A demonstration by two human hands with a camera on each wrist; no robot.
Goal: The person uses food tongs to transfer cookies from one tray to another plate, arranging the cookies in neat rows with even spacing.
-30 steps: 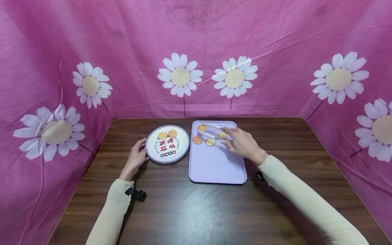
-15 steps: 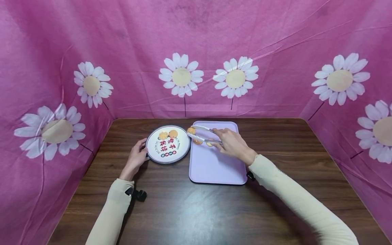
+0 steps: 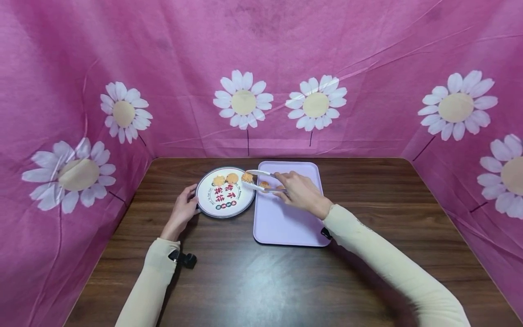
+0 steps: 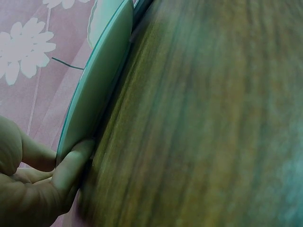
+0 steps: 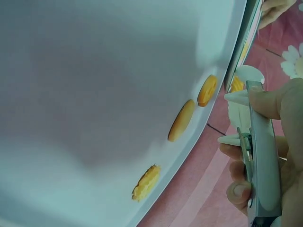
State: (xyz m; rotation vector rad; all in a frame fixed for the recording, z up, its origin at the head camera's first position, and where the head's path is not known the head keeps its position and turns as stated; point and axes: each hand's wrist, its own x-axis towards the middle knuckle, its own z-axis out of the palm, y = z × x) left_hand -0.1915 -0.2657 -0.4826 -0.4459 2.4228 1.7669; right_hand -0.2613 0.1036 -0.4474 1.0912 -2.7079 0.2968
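Observation:
My left hand [image 3: 184,210] pinches the left rim of a round white plate [image 3: 244,199] with printed lettering; the left wrist view shows thumb and fingers at the plate's edge [image 4: 94,90]. Two cookies, a pale one [image 3: 218,180] and a browner one [image 3: 232,178], lie near its far side. In my right hand [image 3: 300,193] is a pair of tongs [image 3: 260,172] with white tips. Between those tips sits a swirled round cookie [image 3: 247,177], over the plate's right edge. Whether it touches the plate, I cannot tell.
A lilac tray [image 3: 286,222] lies just right of the plate. Three cookies show on it in the right wrist view, among them a ridged one [image 5: 146,183] and a smooth one [image 5: 181,120]. Pink flowered cloth [image 3: 278,54] hangs behind the wooden table [image 3: 229,277].
My right hand has moved left with the tongs, which carry the swirled cookie from the tray's far left part to over the plate's right edge. My left hand stays at the plate's rim.

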